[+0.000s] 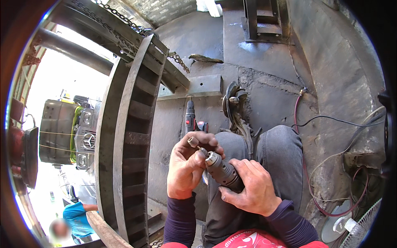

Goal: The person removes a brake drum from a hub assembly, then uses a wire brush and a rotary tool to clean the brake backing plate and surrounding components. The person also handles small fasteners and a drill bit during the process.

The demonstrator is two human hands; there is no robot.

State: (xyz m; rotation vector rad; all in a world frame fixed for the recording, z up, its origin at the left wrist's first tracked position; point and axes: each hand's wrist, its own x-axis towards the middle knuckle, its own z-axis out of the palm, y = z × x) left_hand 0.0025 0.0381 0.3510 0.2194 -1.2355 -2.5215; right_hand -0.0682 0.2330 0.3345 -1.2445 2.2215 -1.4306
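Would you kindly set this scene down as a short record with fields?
Left hand: holding a small bit with a cylindrical head
Right hand: gripping a dark cylindrical tool
Bit position: at the tool's nose; whether seated, unclear
Floor ahead: cordless drill
Right side: reddish hose, fan
Left side: ladder-like metal frame

Left side: ladder-like steel frame (pixel 133 149), a dark chain (pixel 179 62) hanging near its top end
Bright opening: black vehicle (pixel 85 138) outside; nearer, a person in a blue top (pixel 74 217)
Far end: steel stand (pixel 268 36) on the stained floor (pixel 190 37)
Right side: red hose (pixel 295 115), black cable (pixel 349 120), caged fan (pixel 366 227)
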